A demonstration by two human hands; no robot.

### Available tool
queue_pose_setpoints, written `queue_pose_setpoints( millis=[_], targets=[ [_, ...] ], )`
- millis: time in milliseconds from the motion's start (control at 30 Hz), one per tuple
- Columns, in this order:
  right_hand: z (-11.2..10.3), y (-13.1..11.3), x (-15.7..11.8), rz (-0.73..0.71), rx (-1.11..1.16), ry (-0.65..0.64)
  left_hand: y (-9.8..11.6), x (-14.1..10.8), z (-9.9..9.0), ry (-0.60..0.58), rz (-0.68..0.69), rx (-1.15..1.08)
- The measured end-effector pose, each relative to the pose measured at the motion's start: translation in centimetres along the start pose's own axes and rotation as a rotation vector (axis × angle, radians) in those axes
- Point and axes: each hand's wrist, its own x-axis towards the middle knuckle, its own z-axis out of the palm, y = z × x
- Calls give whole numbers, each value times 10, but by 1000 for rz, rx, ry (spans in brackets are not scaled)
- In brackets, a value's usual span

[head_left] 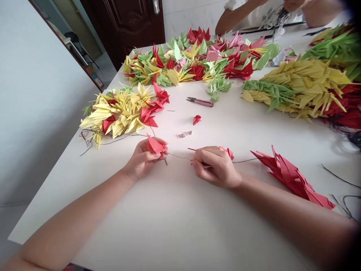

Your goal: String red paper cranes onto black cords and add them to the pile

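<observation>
**Left hand (143, 162) on red origami crane (154, 146), right hand (216, 167) pinching black thread (180, 156)**

Head view: the left fingers (161, 153) are curled closed around the one folded paper crane, held above the white counter (180, 214). The right fingers (200, 160) are closed in a pinch on the thin thread, which runs across the gap to that crane. One more pinkish-red paper crane (228, 152) sits just past the right hand on the thread. A flattened stack of strung red paper cranes (290, 177) lies right of it, with the thread touching its near end.

Ahead on the counter: one small loose red paper crane (196, 119), one pair of pink-handled steel snips (199, 101), and two small silvery pieces (184, 134). At least three big heaps of yellow, green, red and pink paper cranes lie left (118, 113), far (183, 60) and right (304, 88). A co-worker's two forearms (237, 19) are at the far end, and a dark wood door (124, 26) is behind.
</observation>
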Motion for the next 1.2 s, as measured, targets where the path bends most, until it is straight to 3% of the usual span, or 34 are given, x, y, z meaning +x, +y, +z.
queue_pose_setpoints(
  millis=[700, 1200],
  targets=[
    [0, 2, -2, -71, 18, 78, -7, 0, -4, -74, 83, 19],
    [-1, 1, -3, 58, 51, 52, -6, 1, 0, -15, 99, 39]
  ],
)
